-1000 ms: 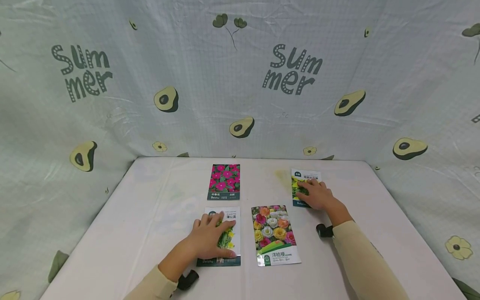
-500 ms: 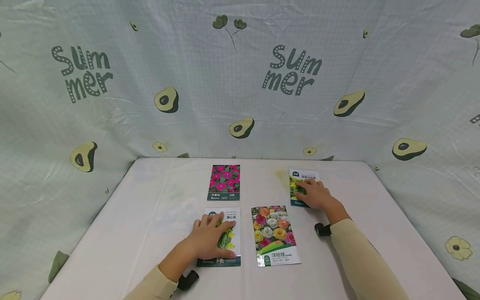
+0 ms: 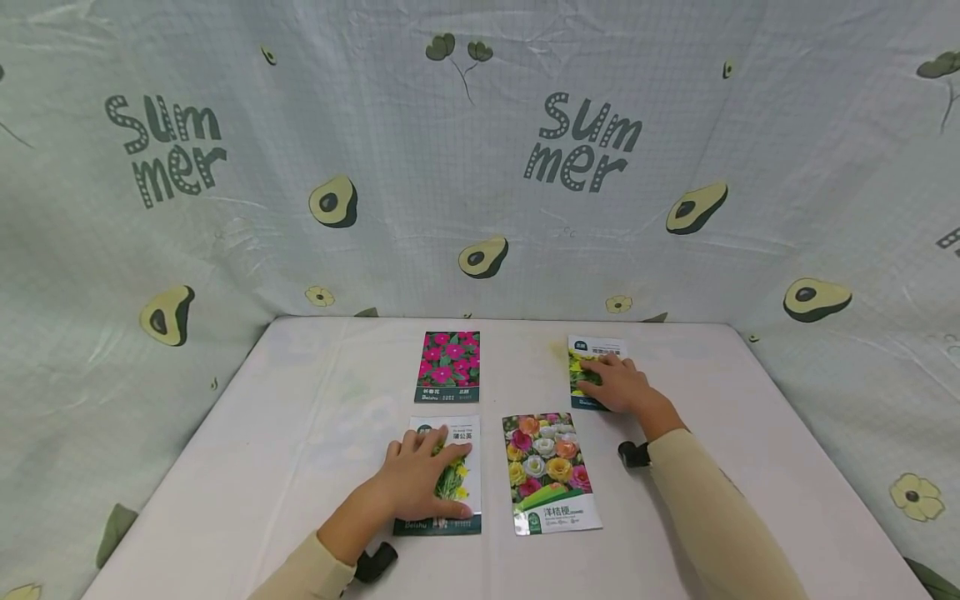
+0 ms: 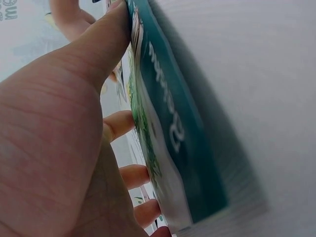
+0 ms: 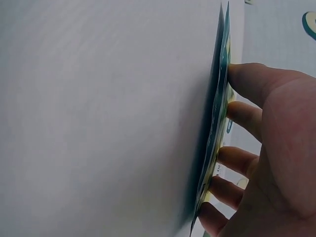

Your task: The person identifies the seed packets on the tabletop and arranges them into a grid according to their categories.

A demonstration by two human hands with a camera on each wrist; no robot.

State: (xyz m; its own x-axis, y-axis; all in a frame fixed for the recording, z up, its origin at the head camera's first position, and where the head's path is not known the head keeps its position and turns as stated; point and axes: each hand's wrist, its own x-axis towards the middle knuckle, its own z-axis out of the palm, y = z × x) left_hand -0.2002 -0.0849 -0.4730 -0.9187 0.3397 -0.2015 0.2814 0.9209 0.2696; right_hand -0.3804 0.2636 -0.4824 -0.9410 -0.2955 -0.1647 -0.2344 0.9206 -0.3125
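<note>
My left hand [image 3: 415,479] rests with spread fingers on a white seed packet [image 3: 470,458] printed with yellow flowers and a dark green band. In the left wrist view its fingertips touch the face of that packet [image 4: 173,133]. Farther back on the right, my right hand [image 3: 621,387] presses its fingertips on another seed packet [image 3: 581,379] with yellow flowers. From the right wrist, thumb and fingers meet the face of this packet [image 5: 216,123], which lies on the table. Both hands have their fingers extended on top rather than round the packets.
A seed packet with multicoloured flowers [image 3: 551,471] lies between the hands near the front. One with magenta flowers [image 3: 448,365] lies behind the left hand. The white table [image 3: 300,400] ends at a hanging cloth [image 3: 405,150] printed with avocados.
My right hand has slid its packet to the left along the table, toward the magenta one. The left hand and the other packets have stayed in place.
</note>
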